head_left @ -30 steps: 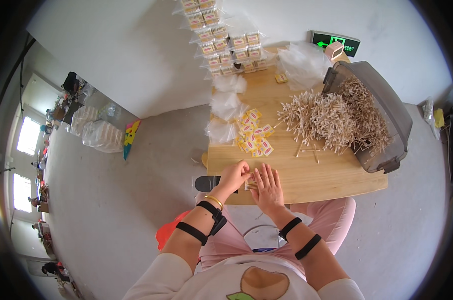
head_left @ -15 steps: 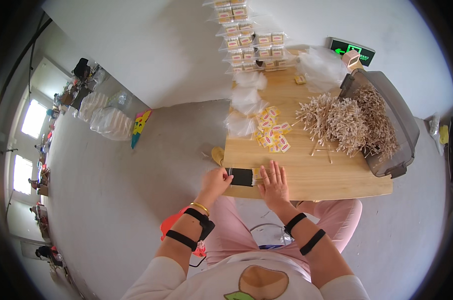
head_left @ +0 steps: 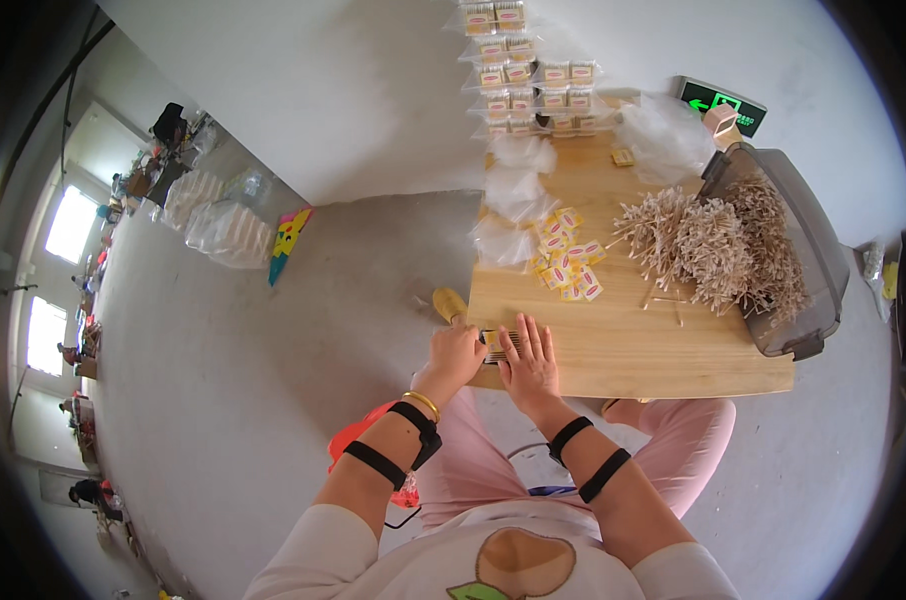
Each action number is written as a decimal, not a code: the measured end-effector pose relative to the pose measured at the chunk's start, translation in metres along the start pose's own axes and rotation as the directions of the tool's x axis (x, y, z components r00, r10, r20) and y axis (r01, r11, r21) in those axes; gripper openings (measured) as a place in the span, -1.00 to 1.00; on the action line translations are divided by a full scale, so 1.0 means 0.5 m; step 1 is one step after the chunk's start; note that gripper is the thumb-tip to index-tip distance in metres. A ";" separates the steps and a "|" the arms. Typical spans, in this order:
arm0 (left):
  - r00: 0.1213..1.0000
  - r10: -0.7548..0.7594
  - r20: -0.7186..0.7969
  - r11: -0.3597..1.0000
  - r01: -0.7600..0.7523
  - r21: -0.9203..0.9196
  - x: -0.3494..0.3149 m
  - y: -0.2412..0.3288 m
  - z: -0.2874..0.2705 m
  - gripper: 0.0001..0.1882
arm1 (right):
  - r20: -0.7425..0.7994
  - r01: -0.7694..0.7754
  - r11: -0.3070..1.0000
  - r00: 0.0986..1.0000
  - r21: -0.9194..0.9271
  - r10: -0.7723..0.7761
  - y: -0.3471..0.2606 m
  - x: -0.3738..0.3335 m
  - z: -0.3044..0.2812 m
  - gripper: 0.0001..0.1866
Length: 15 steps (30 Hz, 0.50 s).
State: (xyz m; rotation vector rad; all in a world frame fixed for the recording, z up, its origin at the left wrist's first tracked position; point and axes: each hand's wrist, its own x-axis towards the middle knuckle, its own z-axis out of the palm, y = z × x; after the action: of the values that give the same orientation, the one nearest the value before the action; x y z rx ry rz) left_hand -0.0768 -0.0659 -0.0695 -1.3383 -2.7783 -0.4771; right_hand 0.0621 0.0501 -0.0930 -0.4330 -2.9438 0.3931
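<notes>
At the near left corner of the wooden table (head_left: 673,350), a flat row of cotton swabs with a yellow label card (head_left: 494,345) lies between my hands. My right hand (head_left: 530,365) rests flat on the swabs' right part, fingers stretched out. Closed at the row's left end, my left hand (head_left: 456,355) has its thumb and fingers on a flat black piece, of which only thin edges show by the swabs. Its exact grip is hidden by the hand. Farther back lie loose yellow and white label cards (head_left: 570,262).
A large heap of loose cotton swabs (head_left: 713,245) spills from a tipped grey plastic bin (head_left: 813,240) at right. Clear bags (head_left: 518,190) lie along the left edge, more (head_left: 663,135) at the back. Bagged swab packs (head_left: 503,75) are stacked by the wall. A green exit sign (head_left: 723,105) stands behind.
My right hand has slid left with the swabs, closer to my left hand. The swabs now cover most of the black piece that showed before. The whole view has shifted slightly.
</notes>
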 end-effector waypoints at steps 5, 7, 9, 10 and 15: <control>0.999 -0.005 -0.051 1.000 0.005 -0.005 -0.010 0.009 -0.011 -0.90 | -0.043 0.031 0.999 0.999 0.022 -0.030 -0.043 0.021 0.015 -0.37; 0.996 0.018 -0.087 1.000 -0.018 0.006 -0.013 0.010 -0.019 -0.90 | -0.018 0.009 1.000 1.000 -0.003 -0.009 -0.055 0.028 0.018 -0.35; 0.998 -0.016 0.056 0.999 0.014 0.038 -0.012 0.006 -0.027 -0.86 | 0.006 -0.014 1.000 1.000 -0.028 0.015 -0.065 0.033 0.016 -0.33; 0.998 -0.017 0.056 0.999 0.015 0.039 -0.014 -0.001 -0.027 -0.86 | 0.005 -0.009 1.000 1.000 0.001 0.009 -0.064 0.035 0.015 -0.31; 0.963 -0.164 -0.215 0.975 0.125 -0.184 -0.028 -0.044 -0.017 -0.59 | 0.025 0.065 0.978 0.997 0.200 -0.071 -0.046 0.024 0.010 -0.17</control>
State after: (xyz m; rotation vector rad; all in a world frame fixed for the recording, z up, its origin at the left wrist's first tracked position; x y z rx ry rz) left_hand -0.0856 -0.0919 -0.0694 -1.0302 -2.7028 -0.8340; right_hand 0.0437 0.0311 -0.0902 -0.3020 -2.9010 0.6842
